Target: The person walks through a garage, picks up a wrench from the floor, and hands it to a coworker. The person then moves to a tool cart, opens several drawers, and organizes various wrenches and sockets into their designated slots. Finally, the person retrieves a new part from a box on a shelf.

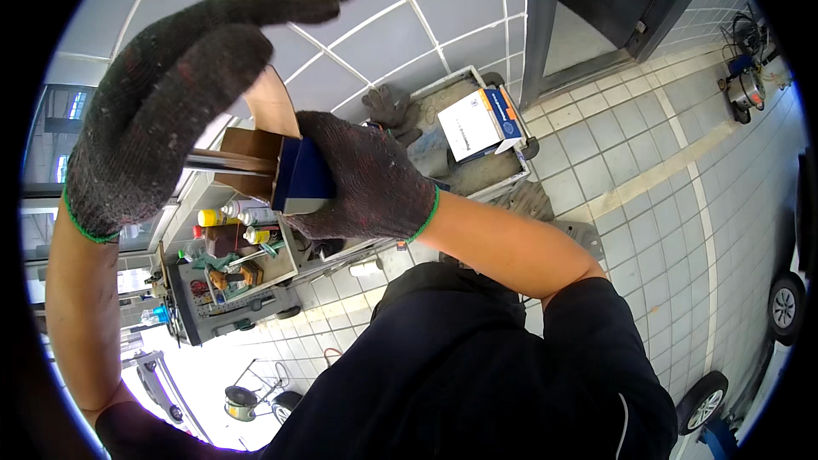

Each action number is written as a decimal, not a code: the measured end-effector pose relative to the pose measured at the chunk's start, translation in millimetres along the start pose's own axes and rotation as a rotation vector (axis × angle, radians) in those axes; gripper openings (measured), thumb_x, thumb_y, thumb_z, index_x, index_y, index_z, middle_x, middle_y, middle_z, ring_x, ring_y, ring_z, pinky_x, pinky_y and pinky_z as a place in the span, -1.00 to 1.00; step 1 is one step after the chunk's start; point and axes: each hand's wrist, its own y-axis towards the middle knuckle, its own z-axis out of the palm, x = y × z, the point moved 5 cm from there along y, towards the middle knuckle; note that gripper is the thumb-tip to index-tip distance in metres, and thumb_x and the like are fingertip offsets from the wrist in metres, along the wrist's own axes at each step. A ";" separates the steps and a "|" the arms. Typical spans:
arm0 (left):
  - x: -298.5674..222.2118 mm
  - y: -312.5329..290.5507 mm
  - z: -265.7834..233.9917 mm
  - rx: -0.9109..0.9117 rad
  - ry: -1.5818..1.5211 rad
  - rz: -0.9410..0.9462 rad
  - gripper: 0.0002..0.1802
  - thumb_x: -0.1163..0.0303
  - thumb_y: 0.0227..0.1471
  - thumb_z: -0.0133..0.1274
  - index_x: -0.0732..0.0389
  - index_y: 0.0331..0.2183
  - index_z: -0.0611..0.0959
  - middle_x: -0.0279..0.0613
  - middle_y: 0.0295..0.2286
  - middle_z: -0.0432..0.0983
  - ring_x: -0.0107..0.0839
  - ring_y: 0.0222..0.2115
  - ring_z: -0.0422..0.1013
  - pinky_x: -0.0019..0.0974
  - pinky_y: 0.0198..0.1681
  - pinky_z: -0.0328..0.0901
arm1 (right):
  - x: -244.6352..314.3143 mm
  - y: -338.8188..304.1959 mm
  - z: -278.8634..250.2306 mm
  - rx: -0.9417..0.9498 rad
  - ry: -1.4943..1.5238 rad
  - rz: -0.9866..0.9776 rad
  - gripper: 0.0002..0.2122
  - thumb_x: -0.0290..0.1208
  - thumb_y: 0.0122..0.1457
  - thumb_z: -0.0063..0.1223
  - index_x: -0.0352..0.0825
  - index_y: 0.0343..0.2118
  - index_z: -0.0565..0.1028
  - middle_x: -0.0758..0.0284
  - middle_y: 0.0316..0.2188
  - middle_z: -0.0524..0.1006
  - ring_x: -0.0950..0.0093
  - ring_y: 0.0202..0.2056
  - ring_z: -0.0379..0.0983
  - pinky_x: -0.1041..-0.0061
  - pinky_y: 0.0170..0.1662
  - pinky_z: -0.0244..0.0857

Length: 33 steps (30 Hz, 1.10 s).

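Note:
My right hand [366,175], in a dark knitted glove with a green cuff edge, grips a small blue cardboard box [302,177] by its closed end. The box lies on its side, its brown inside facing left and a tan flap [273,105] standing up. A shiny metal rod or tube [230,162] runs from the box mouth toward my left hand [162,106]; its outer end is hidden behind that palm. Gloved alike, the left hand is raised over the box mouth with its fingers stretched out and apart. One digit comes close to the flap; contact is unclear.
Against the tiled wall, a grimy tray cart [498,183] bears a white and blue box [479,125] and spare dark gloves [388,106]. Lower left stands a tool cart [200,315] with spray cans [256,215] and a cordless drill [230,279]. A doorway [588,34] opens upper right; car wheels [703,405] line the right.

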 end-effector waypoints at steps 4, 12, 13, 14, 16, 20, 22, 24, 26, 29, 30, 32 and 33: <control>-1.9 -7.2 4.7 0.006 0.016 -0.041 -0.45 0.36 0.18 0.27 0.12 0.20 0.59 -0.05 0.05 0.64 -0.20 0.02 0.60 -0.18 0.11 0.49 | -6.5 0.5 3.1 0.010 0.045 -0.013 -0.29 -0.11 -0.14 0.54 -0.31 0.08 0.50 0.12 -0.18 0.67 0.14 -0.19 0.70 0.21 -0.11 0.60; -12.0 -14.0 17.7 0.017 0.037 -0.056 -0.46 0.32 0.20 0.26 0.13 0.20 0.60 -0.03 0.04 0.64 -0.19 0.02 0.60 -0.16 0.12 0.49 | -9.1 -4.4 9.4 -0.041 0.054 -0.067 -0.19 0.10 -0.21 0.62 -0.31 0.06 0.51 0.15 -0.21 0.68 0.16 -0.19 0.71 0.22 -0.10 0.63; -19.0 -25.8 13.0 0.034 0.064 -0.087 -0.46 0.32 0.20 0.25 0.13 0.20 0.60 -0.03 0.04 0.64 -0.19 0.02 0.60 -0.16 0.12 0.49 | -5.1 -8.1 17.2 -0.060 0.095 -0.094 -0.19 0.11 -0.21 0.62 -0.31 0.05 0.51 0.15 -0.21 0.68 0.16 -0.20 0.71 0.23 -0.11 0.63; -15.9 -15.3 20.9 0.024 0.047 -0.049 -0.47 0.32 0.20 0.25 0.13 0.20 0.60 -0.03 0.04 0.64 -0.19 0.02 0.60 -0.16 0.12 0.48 | -12.4 -6.9 15.2 -0.098 0.058 -0.114 -0.19 0.11 -0.21 0.62 -0.31 0.04 0.51 0.15 -0.22 0.68 0.16 -0.21 0.72 0.23 -0.11 0.63; -12.8 -2.0 26.7 0.015 0.031 0.001 -0.47 0.31 0.21 0.25 0.14 0.19 0.61 -0.02 0.04 0.64 -0.18 0.02 0.60 -0.15 0.13 0.48 | -17.1 -5.0 8.6 -0.206 -0.040 -0.230 -0.21 0.11 -0.21 0.62 -0.33 0.01 0.51 0.15 -0.30 0.68 0.18 -0.29 0.73 0.26 -0.17 0.65; -14.0 4.1 32.7 0.022 0.038 0.026 -0.48 0.29 0.22 0.24 0.14 0.19 0.61 -0.02 0.03 0.64 -0.18 0.02 0.60 -0.14 0.13 0.48 | -20.5 -4.1 12.3 -0.102 -0.101 -0.189 -0.19 0.13 -0.16 0.57 -0.38 0.03 0.47 0.11 -0.26 0.66 0.20 -0.29 0.73 0.27 -0.22 0.65; -20.9 -7.6 25.1 0.027 0.061 -0.004 -0.48 0.29 0.22 0.23 0.14 0.19 0.61 -0.01 0.03 0.64 -0.17 0.03 0.60 -0.14 0.13 0.48 | -8.3 -0.7 18.2 0.059 -0.162 -0.087 -0.08 0.26 -0.14 0.56 -0.39 0.11 0.42 0.05 -0.12 0.63 0.21 -0.24 0.72 0.32 -0.21 0.66; -23.8 -3.4 27.9 0.026 0.059 0.011 -0.48 0.28 0.23 0.23 0.14 0.19 0.61 -0.01 0.03 0.64 -0.17 0.03 0.60 -0.13 0.13 0.48 | -7.7 0.1 16.5 0.090 -0.147 -0.073 -0.05 0.20 -0.14 0.56 -0.42 0.16 0.36 0.04 -0.18 0.63 0.19 -0.24 0.72 0.27 -0.16 0.66; -27.4 18.3 40.7 0.012 0.035 0.070 -0.48 0.27 0.23 0.23 0.14 0.19 0.61 -0.01 0.03 0.64 -0.17 0.03 0.60 -0.13 0.14 0.48 | -12.6 3.1 8.2 0.024 -0.201 -0.118 -0.09 0.16 -0.12 0.54 -0.41 0.14 0.35 0.05 -0.20 0.63 0.18 -0.25 0.71 0.26 -0.17 0.65; -38.7 1.3 36.8 0.038 0.065 0.019 -0.49 0.26 0.24 0.22 0.15 0.19 0.62 0.00 0.03 0.64 -0.16 0.03 0.59 -0.12 0.14 0.48 | -3.9 -3.2 16.3 -0.049 -0.125 -0.198 -0.15 0.10 -0.09 0.52 -0.40 0.12 0.35 0.06 -0.23 0.62 0.17 -0.27 0.70 0.24 -0.19 0.64; -39.7 4.4 37.0 0.029 0.060 0.026 -0.49 0.25 0.24 0.22 0.15 0.19 0.62 0.00 0.03 0.64 -0.16 0.03 0.59 -0.12 0.14 0.48 | -4.4 -3.5 15.1 -0.069 -0.124 -0.215 -0.17 0.09 -0.08 0.51 -0.39 0.11 0.35 0.07 -0.24 0.62 0.17 -0.28 0.70 0.23 -0.19 0.63; -40.5 7.3 36.9 0.029 0.065 0.026 -0.49 0.25 0.24 0.21 0.15 0.19 0.62 0.00 0.02 0.64 -0.16 0.03 0.59 -0.12 0.14 0.47 | -4.1 -3.6 13.5 -0.096 -0.118 -0.244 -0.21 0.05 -0.06 0.49 -0.39 0.09 0.35 0.07 -0.26 0.62 0.17 -0.29 0.69 0.22 -0.20 0.62; -40.5 12.2 39.9 0.031 0.059 0.040 -0.49 0.24 0.25 0.21 0.15 0.19 0.62 0.00 0.02 0.64 -0.16 0.03 0.59 -0.11 0.14 0.47 | -5.9 -4.1 11.1 -0.115 -0.127 -0.256 -0.23 0.03 -0.05 0.48 -0.38 0.08 0.35 0.08 -0.27 0.62 0.16 -0.30 0.69 0.22 -0.21 0.61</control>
